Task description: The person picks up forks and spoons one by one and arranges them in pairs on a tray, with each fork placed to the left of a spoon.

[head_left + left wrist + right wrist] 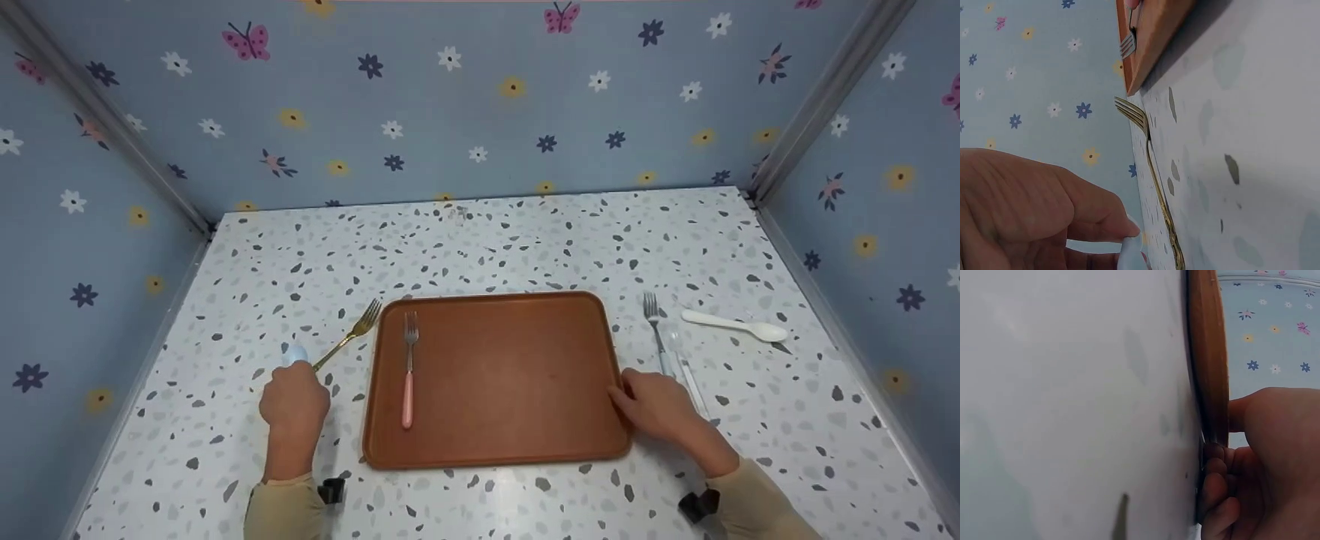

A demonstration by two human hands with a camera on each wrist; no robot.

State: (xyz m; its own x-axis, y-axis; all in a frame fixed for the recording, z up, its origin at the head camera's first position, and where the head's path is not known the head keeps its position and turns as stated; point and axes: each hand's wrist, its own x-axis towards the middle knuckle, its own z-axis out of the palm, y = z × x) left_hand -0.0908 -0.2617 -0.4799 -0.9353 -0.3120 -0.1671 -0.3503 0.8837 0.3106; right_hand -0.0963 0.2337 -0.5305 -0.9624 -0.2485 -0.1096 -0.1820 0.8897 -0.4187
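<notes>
Head view: brown tray point(510, 375) on speckled table point(487, 251), long axis left-to-right, right rim pinched in right hand point(658, 403), thumb uppermost; pale-blue item point(295, 353), left of tray, visible end pointing forward, pinched in left hand point(295, 394), knuckles up.

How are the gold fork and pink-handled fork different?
The gold fork looks golden; the pink-handled fork has silvery tines. The gold fork lies on the table; the pink-handled fork, on the tray. The gold fork lies slantwise to the tray's side; the pink-handled fork runs nearly along it. Both forks' tines are at the far end.
</notes>
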